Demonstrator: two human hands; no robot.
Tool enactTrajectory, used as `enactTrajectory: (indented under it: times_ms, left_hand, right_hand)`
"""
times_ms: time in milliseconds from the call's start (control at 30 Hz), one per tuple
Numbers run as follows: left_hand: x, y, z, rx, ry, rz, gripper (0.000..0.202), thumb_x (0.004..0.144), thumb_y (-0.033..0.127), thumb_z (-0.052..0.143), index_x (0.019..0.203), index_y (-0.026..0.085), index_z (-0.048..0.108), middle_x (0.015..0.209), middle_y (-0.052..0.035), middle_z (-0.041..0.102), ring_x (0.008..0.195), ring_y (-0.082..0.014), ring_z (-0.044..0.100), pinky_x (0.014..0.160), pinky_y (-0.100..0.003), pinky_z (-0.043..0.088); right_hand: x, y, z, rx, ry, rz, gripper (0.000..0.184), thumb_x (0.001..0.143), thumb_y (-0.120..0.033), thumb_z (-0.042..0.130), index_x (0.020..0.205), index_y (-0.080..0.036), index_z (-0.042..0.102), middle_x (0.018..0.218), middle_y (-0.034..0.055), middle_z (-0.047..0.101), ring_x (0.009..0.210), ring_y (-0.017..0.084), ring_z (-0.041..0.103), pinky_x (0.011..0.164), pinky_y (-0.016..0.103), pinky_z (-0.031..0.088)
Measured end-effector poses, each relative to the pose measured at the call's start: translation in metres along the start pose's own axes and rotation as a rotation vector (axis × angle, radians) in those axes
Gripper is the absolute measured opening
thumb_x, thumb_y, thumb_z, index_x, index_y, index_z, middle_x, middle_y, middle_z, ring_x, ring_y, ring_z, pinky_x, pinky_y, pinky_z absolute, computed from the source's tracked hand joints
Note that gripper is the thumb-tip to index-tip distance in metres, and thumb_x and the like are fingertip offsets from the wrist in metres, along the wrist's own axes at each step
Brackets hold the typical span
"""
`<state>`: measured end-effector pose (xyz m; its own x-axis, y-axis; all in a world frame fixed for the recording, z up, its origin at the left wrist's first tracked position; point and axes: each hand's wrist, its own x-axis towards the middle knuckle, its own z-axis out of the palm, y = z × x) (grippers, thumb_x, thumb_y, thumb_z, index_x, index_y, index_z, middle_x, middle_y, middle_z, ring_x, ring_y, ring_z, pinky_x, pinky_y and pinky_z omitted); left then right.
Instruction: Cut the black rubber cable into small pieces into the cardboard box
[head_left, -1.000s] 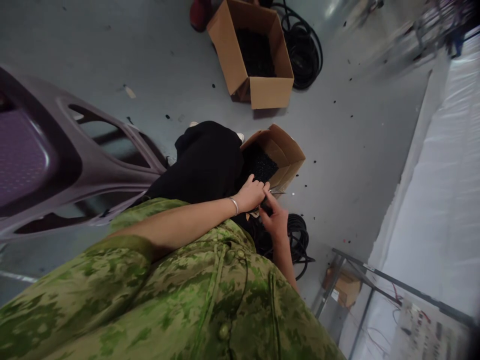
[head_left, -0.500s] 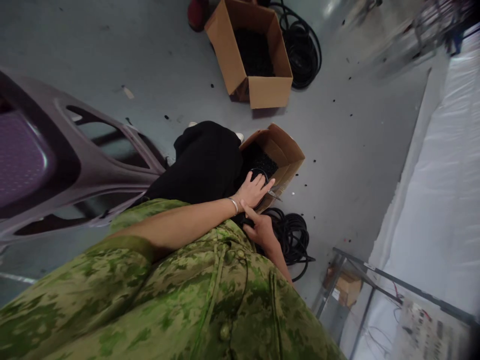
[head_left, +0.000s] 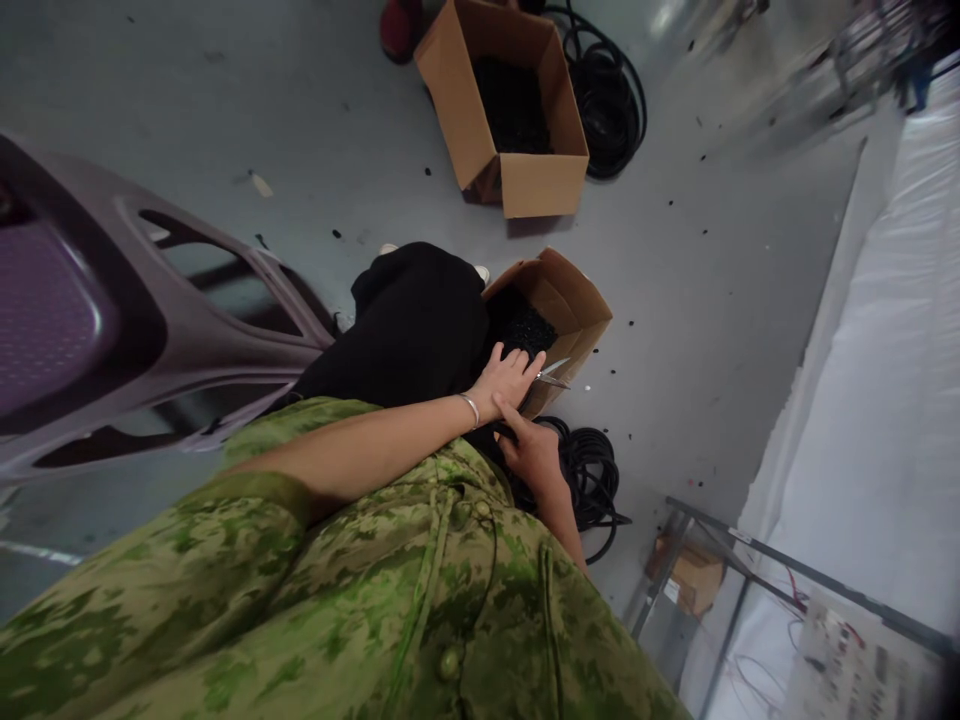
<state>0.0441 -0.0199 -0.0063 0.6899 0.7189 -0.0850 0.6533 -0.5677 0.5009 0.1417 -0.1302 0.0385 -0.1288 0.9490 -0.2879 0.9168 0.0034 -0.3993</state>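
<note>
Floor point(head_left: 720, 290), grey and littered, beside white sheeting point(head_left: 862, 350); left hand point(head_left: 508, 383) clasped around scissors point(head_left: 555, 382), right hand point(head_left: 536, 452) with grip unclear.

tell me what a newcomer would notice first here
Probably the green camouflage shirt, which fills the bottom of the view. Next, the spread scissors jutting from the left hand, against the nearer cardboard box. The purplish chair at the left edge also stands out.

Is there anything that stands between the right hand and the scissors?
The left hand covers the handle end of the scissors, close beside the right hand. Toward the exposed blades, nothing visible stands in its way.
</note>
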Motion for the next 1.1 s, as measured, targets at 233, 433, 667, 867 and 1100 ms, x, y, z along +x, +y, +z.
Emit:
enactTrajectory:
  times_ms: [233, 433, 667, 867, 1100]
  left_hand:
    - [-0.003, 0.000, -0.013, -0.129, -0.025, -0.103, 0.062, 0.091, 0.018, 0.041, 0.151, 0.008, 0.029, 0.123, -0.0206, 0.059, 0.116, -0.0300, 0.054, 0.105, -0.050, 0.030]
    - [-0.003, -0.002, -0.013, -0.253, -0.083, -0.099, 0.055, 0.095, 0.019, 0.035, 0.149, 0.009, 0.029, 0.124, -0.0193, 0.061, 0.113, -0.0280, 0.059, 0.093, -0.042, 0.041]
    - [0.000, -0.006, -0.013, -0.310, -0.142, -0.079, 0.046, 0.094, 0.022, 0.044, 0.139, 0.013, 0.041, 0.120, -0.0157, 0.066, 0.112, -0.0241, 0.063, 0.094, -0.035, 0.045]
    - [0.000, -0.005, -0.024, -0.295, -0.286, -0.191, 0.029, 0.093, 0.025, 0.047, 0.118, 0.017, 0.057, 0.104, -0.0125, 0.073, 0.095, -0.0259, 0.070, 0.080, -0.032, 0.051]
    - [0.001, -0.004, -0.024, -0.300, -0.273, -0.203, 0.030, 0.092, 0.027, 0.051, 0.120, 0.018, 0.059, 0.105, -0.0129, 0.073, 0.095, -0.0267, 0.071, 0.080, -0.033, 0.051]
  right_hand:
    - [-0.013, 0.025, -0.020, 0.396, 0.267, 0.129, 0.037, 0.085, -0.031, 0.056, 0.118, -0.023, 0.070, 0.105, 0.0048, 0.075, 0.090, 0.020, 0.068, 0.082, 0.030, 0.053]
    - [-0.013, 0.041, -0.028, 0.740, 0.313, 0.326, 0.037, 0.090, -0.045, 0.051, 0.107, -0.018, 0.071, 0.069, -0.0006, 0.061, 0.061, 0.013, 0.053, 0.062, 0.026, 0.045]
    - [0.003, 0.035, -0.010, 0.644, 0.298, 0.331, 0.030, 0.081, -0.047, 0.061, 0.083, -0.017, 0.067, 0.073, -0.0004, 0.062, 0.071, 0.016, 0.054, 0.069, 0.027, 0.044]
    - [0.013, 0.020, 0.002, 0.609, 0.211, 0.288, 0.032, 0.079, -0.049, 0.059, 0.079, -0.018, 0.067, 0.072, -0.0005, 0.065, 0.071, 0.016, 0.057, 0.069, 0.027, 0.044]
    - [0.012, 0.024, -0.002, 0.618, 0.236, 0.315, 0.032, 0.079, -0.049, 0.058, 0.081, -0.018, 0.067, 0.075, 0.0005, 0.067, 0.074, 0.018, 0.058, 0.073, 0.028, 0.046]
